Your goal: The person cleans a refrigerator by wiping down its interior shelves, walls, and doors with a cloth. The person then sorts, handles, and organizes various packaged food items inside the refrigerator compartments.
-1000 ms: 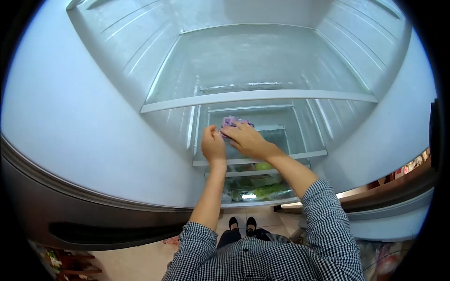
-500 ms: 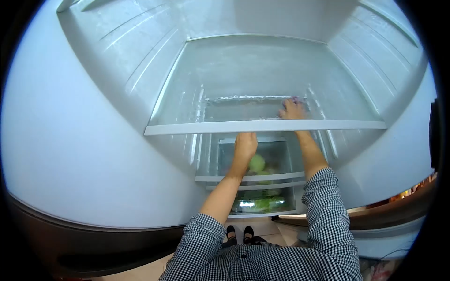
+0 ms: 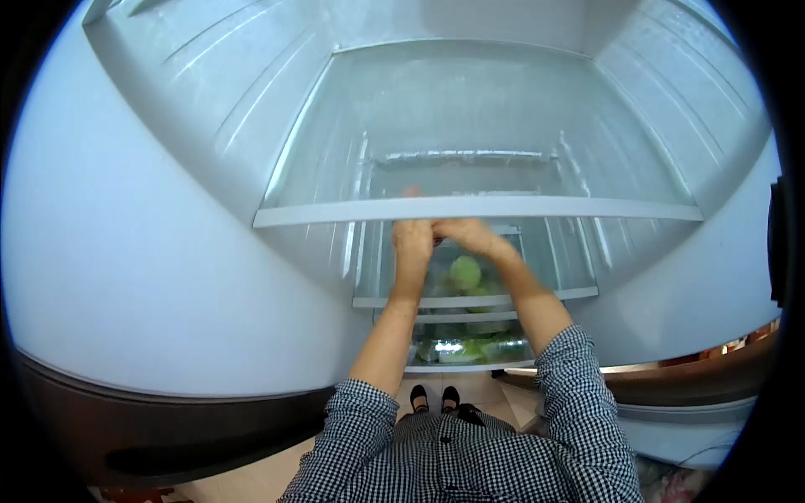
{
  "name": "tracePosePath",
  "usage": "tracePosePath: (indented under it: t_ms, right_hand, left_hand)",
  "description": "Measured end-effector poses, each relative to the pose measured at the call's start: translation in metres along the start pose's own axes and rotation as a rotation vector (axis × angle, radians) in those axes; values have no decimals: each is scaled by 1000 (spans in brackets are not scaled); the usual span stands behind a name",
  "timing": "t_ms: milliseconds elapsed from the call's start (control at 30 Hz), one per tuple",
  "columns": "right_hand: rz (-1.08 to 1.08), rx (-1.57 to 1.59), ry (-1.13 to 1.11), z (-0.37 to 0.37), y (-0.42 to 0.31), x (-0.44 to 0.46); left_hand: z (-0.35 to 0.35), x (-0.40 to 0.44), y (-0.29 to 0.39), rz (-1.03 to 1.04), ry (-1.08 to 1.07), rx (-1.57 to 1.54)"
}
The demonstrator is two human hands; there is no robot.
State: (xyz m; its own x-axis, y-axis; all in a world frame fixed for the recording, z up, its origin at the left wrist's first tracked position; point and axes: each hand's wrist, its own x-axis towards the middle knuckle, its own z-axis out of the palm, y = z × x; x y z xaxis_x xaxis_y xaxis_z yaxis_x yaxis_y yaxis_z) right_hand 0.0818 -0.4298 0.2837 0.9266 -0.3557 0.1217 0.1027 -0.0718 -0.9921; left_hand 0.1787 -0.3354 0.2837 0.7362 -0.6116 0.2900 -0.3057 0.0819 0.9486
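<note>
Inside an opened fridge, my two hands meet under the front edge of the upper glass shelf [image 3: 478, 207]. My left hand [image 3: 412, 241] points upward, with its fingers mostly behind that white edge; a blurred fingertip shows through the glass. Beside it, my right hand [image 3: 466, 235] bends in from the right, fingers curled and touching or nearly touching the left. A small dark patch shows between them, too hidden to name. Below the hands is the lower glass shelf [image 3: 537, 296], with a round green vegetable [image 3: 465, 272] seen beneath it.
A clear drawer [image 3: 470, 367] with leafy green vegetables sits at the bottom. The fridge side wall [image 3: 193, 251] curves on the left. Dark-trimmed doors stand open on both sides. My shoes [image 3: 451, 396] rest on the tiled floor [image 3: 478, 392].
My right hand has come from the right side, where something purplish showed at its fingers, leftward and down to my left hand. The left hand has shifted slightly left. The view has tilted a little.
</note>
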Motion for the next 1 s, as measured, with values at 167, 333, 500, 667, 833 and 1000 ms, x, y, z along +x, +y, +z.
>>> tracePosePath:
  t_ms: [167,333,500,667,833,1000]
  right_hand:
    - [41,-674,656,-40,-6,-67]
    - [-214,-1294,665,-19,10,-92]
    - [-178,-1299,654,-20,7,-95]
    - [-176,-1300,691,-21,14,-96]
    - [-188,-1308,721,-10,6,-98]
    - [-218,-1296,718,-15,12,-98]
  left_hand:
    - [-1,-59,14,422,-277,626]
    - [-19,-61,-1,478,-217,949]
    - [-25,-8,9,187,-209,1024]
    - [-30,-87,21,396,-162,1091]
    - [-50,-123,34,470,-309,1008]
    - [-32,-29,-11,430,-308,1018]
